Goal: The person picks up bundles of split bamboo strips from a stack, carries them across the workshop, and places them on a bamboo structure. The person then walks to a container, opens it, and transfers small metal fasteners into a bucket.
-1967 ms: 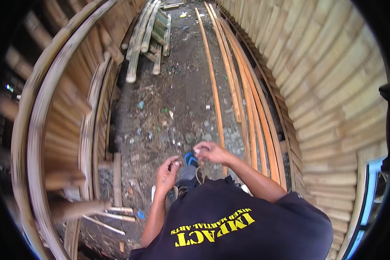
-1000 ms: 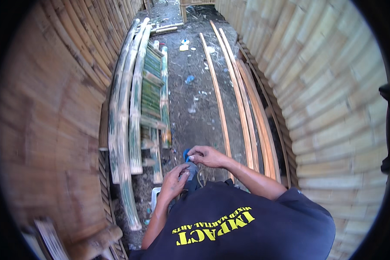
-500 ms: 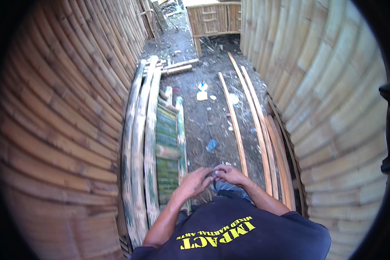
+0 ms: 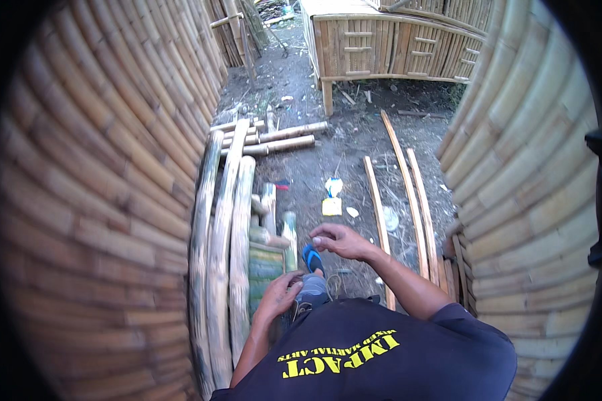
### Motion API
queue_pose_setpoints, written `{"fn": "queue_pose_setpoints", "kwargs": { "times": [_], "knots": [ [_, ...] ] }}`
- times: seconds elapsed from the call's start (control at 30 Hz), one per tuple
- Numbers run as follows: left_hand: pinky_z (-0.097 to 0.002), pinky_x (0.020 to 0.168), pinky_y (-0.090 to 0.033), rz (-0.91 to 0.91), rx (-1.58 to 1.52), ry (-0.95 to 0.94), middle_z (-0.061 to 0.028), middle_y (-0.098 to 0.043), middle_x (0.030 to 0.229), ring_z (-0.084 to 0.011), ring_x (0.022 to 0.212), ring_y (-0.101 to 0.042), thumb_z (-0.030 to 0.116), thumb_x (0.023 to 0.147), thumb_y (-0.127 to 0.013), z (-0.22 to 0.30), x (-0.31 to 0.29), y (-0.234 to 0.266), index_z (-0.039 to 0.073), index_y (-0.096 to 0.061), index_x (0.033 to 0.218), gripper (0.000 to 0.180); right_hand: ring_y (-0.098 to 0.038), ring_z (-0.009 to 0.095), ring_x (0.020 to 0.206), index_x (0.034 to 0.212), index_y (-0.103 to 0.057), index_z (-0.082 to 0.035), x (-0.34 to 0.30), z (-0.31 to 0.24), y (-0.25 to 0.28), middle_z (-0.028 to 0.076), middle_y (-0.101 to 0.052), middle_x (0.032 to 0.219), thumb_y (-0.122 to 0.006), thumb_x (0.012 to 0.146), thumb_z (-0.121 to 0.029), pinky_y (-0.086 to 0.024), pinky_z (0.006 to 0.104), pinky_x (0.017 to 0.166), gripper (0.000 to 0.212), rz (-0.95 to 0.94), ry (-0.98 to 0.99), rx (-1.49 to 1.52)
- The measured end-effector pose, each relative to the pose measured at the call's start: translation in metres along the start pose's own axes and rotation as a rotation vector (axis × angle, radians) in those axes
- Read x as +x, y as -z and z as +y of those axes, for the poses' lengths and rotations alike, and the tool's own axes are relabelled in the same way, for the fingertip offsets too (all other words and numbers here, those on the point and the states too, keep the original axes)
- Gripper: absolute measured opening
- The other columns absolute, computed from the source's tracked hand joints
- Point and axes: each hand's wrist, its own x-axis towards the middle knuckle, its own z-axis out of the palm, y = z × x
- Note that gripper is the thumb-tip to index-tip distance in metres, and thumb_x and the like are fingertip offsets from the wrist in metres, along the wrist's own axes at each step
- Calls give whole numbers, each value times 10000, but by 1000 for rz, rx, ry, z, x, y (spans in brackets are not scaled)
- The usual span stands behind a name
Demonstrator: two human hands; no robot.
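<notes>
My left hand (image 4: 279, 296) hangs low beside my left leg, next to a green bamboo slatted frame (image 4: 264, 266). Its fingers are loosely bent with the thumb apart, and nothing shows in them. Out ahead of my body, my right hand (image 4: 340, 241) hovers over the dirt ground, fingers half curled and thumb apart, with no object visible in it. Below it a foot in a blue and black slipper (image 4: 312, 258) steps forward. Long pale bamboo poles (image 4: 217, 267) lie to the left of my left hand.
Bamboo slat walls (image 4: 107, 220) close in on both sides. Long wooden strips (image 4: 408, 190) lie along the right. Cut bamboo pieces (image 4: 284, 140) rest ahead on the left. A bamboo cabinet on legs (image 4: 381, 50) stands at the far end. Yellow and white litter (image 4: 332, 206) is on the ground.
My hands, which met in front of my body, have come apart: the left dropped to the left, the right rose forward. I have moved ahead, and the cabinet looks closer.
</notes>
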Motion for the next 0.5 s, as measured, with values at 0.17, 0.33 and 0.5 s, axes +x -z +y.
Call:
{"fn": "queue_pose_setpoints", "kwargs": {
  "times": [0.17,0.33,0.5],
  "knots": [
    [-391,879,-526,-56,179,-185,-173,-688,1100,-311,1005,-676,212,932,-635,50,247,114,43,-617,1267,375,-647,121,900,1259,-601,-26,169,-50,109,54,-690,1018,-604,1017,-297,-511,285,782,363,-6,-92,-14],
    [-399,876,-534,-136,204,-318,-179,-674,1125,-318,1012,-675,215,939,-639,97,471,214,45,-609,1277,379,-647,117,899,1255,-605,-34,340,-68,232,46,-690,1026,-609,1012,-312,-516,281,771,370,91,-90,156],
    [-394,947,-512,-43,220,-174,-180,-661,1168,-324,1079,-653,245,948,-620,65,707,281,42,-609,1280,389,-670,118,894,1248,-609,-70,560,-35,378,39,-697,1034,-590,1018,-359,-514,279,757,370,68,-218,82]
  ]
}}
